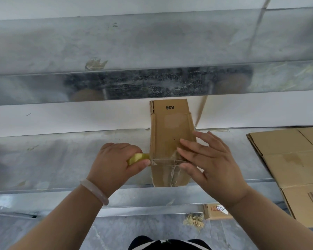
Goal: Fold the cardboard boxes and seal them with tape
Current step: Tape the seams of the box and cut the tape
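Box [168,129] on metal table [61,156], near end being taped. Left hand [114,159] curled round roll [138,157] just off box's left edge, likely to keep strip [165,160] taut. Right hand [206,159] spread flat, pressing strip so it bonds. Far flap looks untaped. Flat cardboard [285,159] waits right

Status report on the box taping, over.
Left hand grips tape roll, strip stretched across small box. Right hand flat, pressing tape onto box. Flattened cardboard lies clear to the right.
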Demonstrator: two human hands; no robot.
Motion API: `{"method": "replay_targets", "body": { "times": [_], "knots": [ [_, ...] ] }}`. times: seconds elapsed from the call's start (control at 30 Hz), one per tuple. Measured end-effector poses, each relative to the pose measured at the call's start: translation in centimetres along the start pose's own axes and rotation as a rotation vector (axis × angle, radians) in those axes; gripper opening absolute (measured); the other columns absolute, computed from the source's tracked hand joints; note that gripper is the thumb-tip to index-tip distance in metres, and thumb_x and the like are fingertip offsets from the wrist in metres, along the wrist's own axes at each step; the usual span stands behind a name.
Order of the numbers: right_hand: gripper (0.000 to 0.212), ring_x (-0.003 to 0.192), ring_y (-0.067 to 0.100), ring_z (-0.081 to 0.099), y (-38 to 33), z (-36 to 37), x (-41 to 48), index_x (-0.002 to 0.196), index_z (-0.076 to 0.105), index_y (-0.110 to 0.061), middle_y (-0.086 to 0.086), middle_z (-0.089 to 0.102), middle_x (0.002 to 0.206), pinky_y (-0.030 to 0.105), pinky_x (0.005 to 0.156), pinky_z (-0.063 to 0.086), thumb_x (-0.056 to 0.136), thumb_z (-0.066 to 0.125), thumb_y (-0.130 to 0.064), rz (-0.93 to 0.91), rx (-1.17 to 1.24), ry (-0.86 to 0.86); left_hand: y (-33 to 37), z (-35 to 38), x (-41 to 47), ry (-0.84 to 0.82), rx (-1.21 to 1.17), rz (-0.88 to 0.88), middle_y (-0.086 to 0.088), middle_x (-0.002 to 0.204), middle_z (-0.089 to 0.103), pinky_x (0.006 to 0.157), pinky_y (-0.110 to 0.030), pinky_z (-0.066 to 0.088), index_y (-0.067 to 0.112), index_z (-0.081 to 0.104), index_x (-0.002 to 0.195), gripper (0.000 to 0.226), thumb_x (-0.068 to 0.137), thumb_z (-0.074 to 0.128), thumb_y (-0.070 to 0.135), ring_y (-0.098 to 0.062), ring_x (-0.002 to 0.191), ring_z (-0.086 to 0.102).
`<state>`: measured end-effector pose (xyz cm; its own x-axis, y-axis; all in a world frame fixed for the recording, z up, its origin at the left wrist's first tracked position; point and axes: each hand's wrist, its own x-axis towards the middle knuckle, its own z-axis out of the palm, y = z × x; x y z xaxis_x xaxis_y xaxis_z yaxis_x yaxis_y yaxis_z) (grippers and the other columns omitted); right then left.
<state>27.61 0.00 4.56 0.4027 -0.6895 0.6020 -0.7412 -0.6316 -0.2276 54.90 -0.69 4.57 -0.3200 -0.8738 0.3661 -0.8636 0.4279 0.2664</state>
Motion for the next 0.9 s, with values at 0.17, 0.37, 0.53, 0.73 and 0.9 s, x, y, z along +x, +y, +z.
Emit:
{"method": "replay_targets", "body": {
  "times": [0.17,0.37,0.53,0.73,0.9],
  "knots": [
    [0.046,0.134,0.014,0.046,-3.5,2.3,1.7,0.123,0.066,-0.032,-0.014,0.062,0.130,0.043,0.113,0.034,0.100,0.033,-0.054,0.109,-0.001,-0.125,0.2,0.0,0.0,0.002,0.007,-0.001,0.016,0.067,0.059,0.068,-0.028,0.041,0.029,0.065,0.081,0.058,0.086,0.029,0.073,-0.005,0.060,0.054],
    [0.030,0.128,0.017,0.053,-2.7,3.6,1.1,0.116,0.071,-0.034,-0.017,0.064,0.125,0.047,0.105,0.041,0.096,0.053,-0.046,0.002,-0.047,-0.044,0.2,0.3,-0.1,-0.008,-0.023,-0.007,0.016,0.066,0.057,0.065,-0.027,0.043,0.029,0.064,0.080,0.055,0.085,0.031,0.074,-0.004,0.059,0.052],
    [0.032,0.130,0.016,0.051,-2.3,3.1,1.1,0.123,0.066,-0.034,-0.017,0.060,0.131,0.047,0.106,0.040,0.098,0.050,-0.043,-0.052,-0.076,-0.090,0.0,-0.2,-0.3,-0.029,-0.139,0.006,0.017,0.088,0.065,0.072,-0.025,0.044,0.035,0.062,0.106,0.055,0.085,0.031,0.075,-0.003,0.075,0.057],
    [0.033,0.129,0.014,0.052,-2.4,3.1,1.1,0.120,0.069,-0.032,-0.016,0.061,0.129,0.045,0.107,0.040,0.099,0.047,-0.045,-0.012,-0.040,-0.054,-1.4,-1.0,-0.9,-0.062,-0.261,0.104,0.013,0.093,0.053,0.068,-0.012,0.038,0.036,0.054,0.120,0.044,0.090,0.040,0.065,-0.001,0.076,0.050],
    [0.032,0.128,0.014,0.053,-2.5,3.0,1.2,0.118,0.070,-0.031,-0.015,0.063,0.127,0.045,0.105,0.041,0.098,0.049,-0.043,-0.003,-0.017,-0.042,-2.1,-0.7,-0.6,-0.021,-0.062,0.191,0.009,0.082,0.056,0.055,-0.015,0.041,0.029,0.068,0.112,0.060,0.092,0.028,0.068,-0.007,0.062,0.054]
  ]
}}
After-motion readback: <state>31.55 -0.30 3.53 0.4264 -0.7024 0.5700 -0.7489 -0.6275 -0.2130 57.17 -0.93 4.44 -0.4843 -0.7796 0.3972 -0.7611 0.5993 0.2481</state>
